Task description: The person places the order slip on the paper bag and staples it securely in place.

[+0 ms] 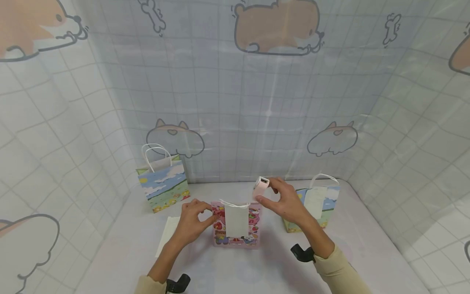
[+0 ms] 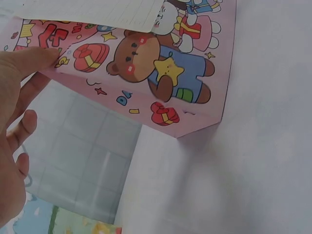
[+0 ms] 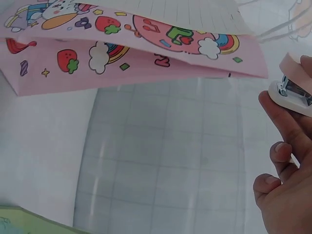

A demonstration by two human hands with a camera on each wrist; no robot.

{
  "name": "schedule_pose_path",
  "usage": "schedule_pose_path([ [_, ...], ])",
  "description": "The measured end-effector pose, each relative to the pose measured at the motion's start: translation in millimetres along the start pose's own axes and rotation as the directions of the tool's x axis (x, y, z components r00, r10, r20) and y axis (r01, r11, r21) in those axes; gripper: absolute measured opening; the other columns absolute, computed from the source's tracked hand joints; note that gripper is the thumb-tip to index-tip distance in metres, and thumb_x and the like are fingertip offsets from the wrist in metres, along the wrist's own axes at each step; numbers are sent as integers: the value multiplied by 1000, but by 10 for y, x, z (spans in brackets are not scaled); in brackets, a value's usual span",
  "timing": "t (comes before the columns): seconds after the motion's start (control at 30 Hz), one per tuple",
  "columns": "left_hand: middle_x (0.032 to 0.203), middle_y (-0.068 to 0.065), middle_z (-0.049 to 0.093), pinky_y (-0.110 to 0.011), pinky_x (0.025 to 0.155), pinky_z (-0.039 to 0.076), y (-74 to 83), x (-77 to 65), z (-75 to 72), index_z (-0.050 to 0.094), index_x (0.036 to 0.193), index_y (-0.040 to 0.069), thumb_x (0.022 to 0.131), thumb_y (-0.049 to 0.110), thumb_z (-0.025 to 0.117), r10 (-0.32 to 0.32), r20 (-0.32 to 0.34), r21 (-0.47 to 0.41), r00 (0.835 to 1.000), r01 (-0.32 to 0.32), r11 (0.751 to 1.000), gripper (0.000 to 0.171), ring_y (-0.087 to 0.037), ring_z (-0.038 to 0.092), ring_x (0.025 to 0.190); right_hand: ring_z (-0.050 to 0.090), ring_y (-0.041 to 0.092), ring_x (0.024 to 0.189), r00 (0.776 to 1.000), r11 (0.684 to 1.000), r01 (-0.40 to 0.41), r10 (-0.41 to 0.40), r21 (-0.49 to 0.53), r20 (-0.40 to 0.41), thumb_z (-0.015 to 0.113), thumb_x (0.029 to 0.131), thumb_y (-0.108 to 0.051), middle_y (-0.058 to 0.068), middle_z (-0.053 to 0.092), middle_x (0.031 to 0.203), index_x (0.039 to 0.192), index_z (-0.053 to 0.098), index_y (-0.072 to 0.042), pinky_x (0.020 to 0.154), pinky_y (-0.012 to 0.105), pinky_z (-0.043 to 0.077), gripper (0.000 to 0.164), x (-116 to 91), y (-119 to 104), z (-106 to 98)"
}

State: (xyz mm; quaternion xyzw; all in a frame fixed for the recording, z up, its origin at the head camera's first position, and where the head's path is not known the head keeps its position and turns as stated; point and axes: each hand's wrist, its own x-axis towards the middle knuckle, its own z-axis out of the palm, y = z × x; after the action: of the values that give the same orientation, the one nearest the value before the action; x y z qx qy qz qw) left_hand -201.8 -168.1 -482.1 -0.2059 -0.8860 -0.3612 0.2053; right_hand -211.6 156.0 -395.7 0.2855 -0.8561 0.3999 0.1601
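A pink paper gift bag point(image 1: 217, 241) with cartoon bears and strawberries stands in the middle of the table. A lined paper slip point(image 1: 236, 221) lies against its front below the white handle. My left hand point(image 1: 193, 220) pinches the bag's upper left side between thumb and fingers; the left wrist view shows the thumb on the printed front point(image 2: 131, 58). To the right of the bag's top, apart from it, my right hand point(image 1: 288, 202) holds a small pink and white stapler point(image 1: 260, 187). In the right wrist view the stapler point(image 3: 292, 100) has its jaws parted, with nothing between them.
A landscape-print gift bag point(image 1: 165, 183) stands at the back left. Another such bag point(image 1: 330, 202), with a paper slip point(image 1: 315, 202) on its front, is right of my right hand. More paper point(image 1: 167, 232) lies beside my left forearm. A patterned curtain point(image 1: 235, 102) hangs behind the table.
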Motion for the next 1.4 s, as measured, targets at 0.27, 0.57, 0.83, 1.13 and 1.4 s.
schedule_pose_path([
  [0.27, 90, 1, 74, -46, 85, 29, -102, 48, 27, 73, 97, 18, 82, 21, 84, -65, -59, -22, 996, 64, 998, 18, -24, 55, 83, 41, 14, 82, 999, 1000, -14, 15, 12, -40, 77, 89, -35, -6, 44, 83, 116, 66, -24, 66, 34, 33, 32, -45, 14, -24],
  [0.57, 89, 3, 73, -39, 77, 31, -221, 159, 108, 76, 98, 16, 84, 24, 83, -96, -155, -25, 983, 93, 995, 18, -30, 56, 76, 42, 14, 84, 999, 999, -32, 32, -4, 0, 77, 88, -39, -7, 44, 86, 115, 66, -29, 64, 31, 35, 31, -141, 19, 2],
  [0.83, 85, 2, 72, -33, 67, 33, -322, 258, 244, 77, 97, 15, 83, 25, 84, -84, -262, 2, 962, 88, 996, 20, -20, 49, 69, 45, 12, 89, 993, 1000, -22, 20, 10, 118, 76, 87, -46, -14, 54, 95, 116, 67, -34, 68, 31, 39, 33, -212, 27, 84],
  [1.13, 82, 0, 70, -31, 61, 34, -342, 395, 396, 76, 96, 13, 83, 25, 84, -90, -332, -9, 939, 92, 996, 20, -22, 49, 66, 51, 13, 94, 917, 989, -142, 114, 46, 383, 73, 87, -55, -17, 61, 106, 114, 64, -35, 79, 34, 44, 35, -353, 131, 403],
  [1.4, 82, 0, 69, -32, 61, 32, -294, 532, 546, 76, 93, 14, 82, 29, 84, -119, -377, 5, 919, 130, 992, 20, -13, 44, 64, 60, 21, 100, 815, 971, -234, 172, 42, 553, 76, 84, -50, -15, 62, 101, 118, 67, -26, 82, 30, 46, 42, -500, 367, 716],
])
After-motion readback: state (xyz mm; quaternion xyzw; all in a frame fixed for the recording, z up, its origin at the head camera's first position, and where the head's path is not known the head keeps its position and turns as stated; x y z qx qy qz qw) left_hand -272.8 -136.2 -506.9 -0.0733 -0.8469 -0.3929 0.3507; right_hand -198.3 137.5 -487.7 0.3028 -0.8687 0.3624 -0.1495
